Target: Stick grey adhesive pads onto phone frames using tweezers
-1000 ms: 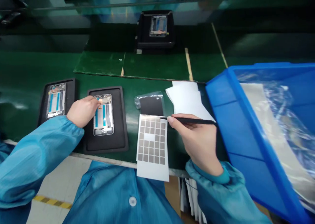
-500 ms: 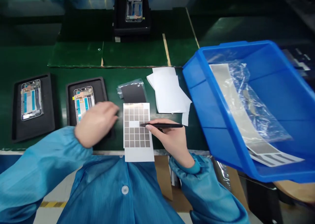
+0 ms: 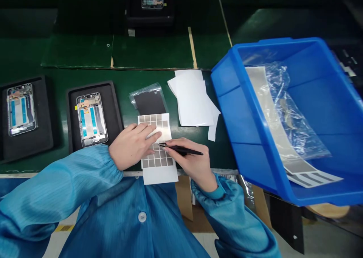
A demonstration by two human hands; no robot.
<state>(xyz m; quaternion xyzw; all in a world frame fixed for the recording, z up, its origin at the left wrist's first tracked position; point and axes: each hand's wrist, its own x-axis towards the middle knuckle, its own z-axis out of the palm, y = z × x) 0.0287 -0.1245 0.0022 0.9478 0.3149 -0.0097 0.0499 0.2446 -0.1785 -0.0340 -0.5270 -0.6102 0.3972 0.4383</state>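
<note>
A white sheet of small grey square stickers (image 3: 157, 163) lies at the table's near edge. My left hand (image 3: 130, 145) rests on it, fingers stretched flat across the squares. My right hand (image 3: 193, 161) pinches black tweezers (image 3: 181, 149), whose tip touches the sheet beside my left fingertips. To the left, a phone frame (image 3: 91, 119) sits in a black tray (image 3: 113, 110). A second phone frame (image 3: 20, 108) lies in another black tray (image 3: 42, 137) at the far left.
A clear bag with a dark sheet (image 3: 149, 101) and loose white sheets (image 3: 193, 99) lie behind the sticker sheet. A blue bin (image 3: 252, 137) with sticker strips and plastic film stands at the right. Another tray with a phone frame (image 3: 151, 1) sits on the far belt.
My left hand left the phone frame in the tray and moved right onto the sticker sheet. My right hand brought the tweezers' tip down to the sheet. The view shifted right and down.
</note>
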